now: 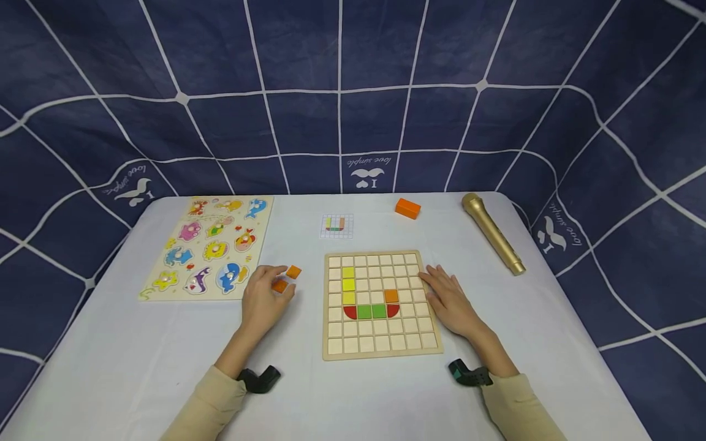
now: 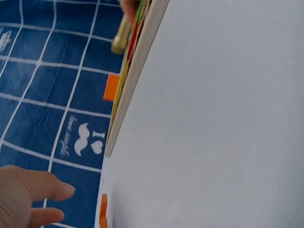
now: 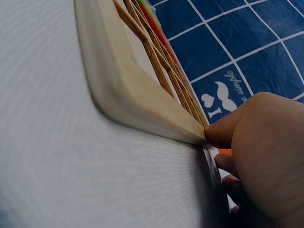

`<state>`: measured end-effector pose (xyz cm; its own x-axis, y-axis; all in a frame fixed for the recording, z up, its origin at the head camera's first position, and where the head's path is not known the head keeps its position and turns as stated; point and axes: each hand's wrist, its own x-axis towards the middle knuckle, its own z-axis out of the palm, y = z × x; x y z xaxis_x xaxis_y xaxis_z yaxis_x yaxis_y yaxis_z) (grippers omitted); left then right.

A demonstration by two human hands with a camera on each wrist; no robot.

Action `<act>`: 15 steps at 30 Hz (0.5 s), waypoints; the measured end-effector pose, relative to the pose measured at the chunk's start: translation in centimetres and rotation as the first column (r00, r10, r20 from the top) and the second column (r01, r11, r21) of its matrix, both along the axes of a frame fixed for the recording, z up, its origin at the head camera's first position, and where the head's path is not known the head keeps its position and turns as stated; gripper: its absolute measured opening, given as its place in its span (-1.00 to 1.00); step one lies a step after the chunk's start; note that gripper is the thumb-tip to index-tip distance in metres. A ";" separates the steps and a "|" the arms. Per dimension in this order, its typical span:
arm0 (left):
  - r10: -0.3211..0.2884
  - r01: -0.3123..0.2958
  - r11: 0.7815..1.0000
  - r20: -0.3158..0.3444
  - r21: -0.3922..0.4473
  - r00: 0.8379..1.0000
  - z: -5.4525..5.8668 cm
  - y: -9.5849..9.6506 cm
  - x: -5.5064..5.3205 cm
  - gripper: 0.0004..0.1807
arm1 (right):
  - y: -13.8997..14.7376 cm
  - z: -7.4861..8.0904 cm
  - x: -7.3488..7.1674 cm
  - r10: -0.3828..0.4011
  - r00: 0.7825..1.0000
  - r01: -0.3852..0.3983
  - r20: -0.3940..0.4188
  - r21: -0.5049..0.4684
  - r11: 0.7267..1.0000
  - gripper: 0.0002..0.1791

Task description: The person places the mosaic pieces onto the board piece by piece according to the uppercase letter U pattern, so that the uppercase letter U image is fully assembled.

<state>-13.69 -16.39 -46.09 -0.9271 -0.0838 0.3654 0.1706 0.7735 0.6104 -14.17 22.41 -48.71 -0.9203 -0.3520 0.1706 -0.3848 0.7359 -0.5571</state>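
Two orange square tiles lie on the white table left of the grid board; one orange tile shows between the parted thumb and index finger of my left hand, the other orange tile just beyond the fingertips. In the left wrist view the thumb and finger stand apart with a gap between them. The wooden grid board holds yellow squares, green squares, red quarter-round tiles and one orange square. My right hand rests at the board's right edge, its fingers extended.
A small pattern card lies behind the board. An orange block and a gold microphone are at the back right. Left of my left hand lies an animal peg puzzle. A blue grid-patterned curtain hangs around the table.
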 end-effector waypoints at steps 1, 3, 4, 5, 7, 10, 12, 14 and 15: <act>0.018 -0.018 1.000 0.024 -0.004 1.000 -0.2 -0.5 0.0 -0.55 | 0.0 0.0 0.0 -0.001 1.000 0.001 -0.002 0.000 1.000 -0.52; 0.042 -0.041 0.999 0.082 -0.014 0.996 -0.6 -1.2 0.0 -0.52 | 0.1 -0.1 0.0 -0.003 1.000 0.003 -0.004 -0.005 1.000 -0.52; 0.050 -0.048 0.999 0.113 -0.019 0.992 -0.8 -1.5 0.0 -0.50 | 0.1 -0.1 0.0 -0.002 1.000 0.002 -0.005 -0.006 1.000 -0.52; 0.058 -0.055 0.998 0.139 -0.024 0.989 -0.9 -1.6 0.0 -0.49 | 0.1 -0.1 -0.1 -0.001 1.000 0.001 -0.006 -0.006 1.000 -0.52; 0.070 -0.065 0.997 0.174 -0.034 0.982 -1.1 -1.8 0.0 -0.46 | 0.1 -0.2 -0.1 0.000 1.000 0.000 -0.005 -0.006 1.000 -0.53; 0.089 -0.081 0.995 0.187 -0.050 0.978 -1.4 -1.9 0.0 -0.45 | 0.0 -0.2 0.0 0.004 1.000 -0.004 0.000 -0.010 1.000 -0.53; 0.096 -0.088 0.995 0.173 -0.056 0.980 -1.6 -1.8 0.1 -0.44 | 0.0 -0.1 0.1 0.004 1.000 -0.004 0.003 -0.017 1.000 -0.53; 0.101 -0.092 0.994 0.159 -0.057 0.982 -1.7 -1.8 0.1 -0.43 | 0.0 0.0 0.1 0.004 1.000 -0.004 0.003 -0.020 1.000 -0.53; 0.102 -0.094 0.994 0.152 -0.055 0.983 -1.8 -1.8 0.1 -0.44 | 0.0 0.1 0.1 0.003 1.000 -0.003 0.003 -0.019 1.000 -0.53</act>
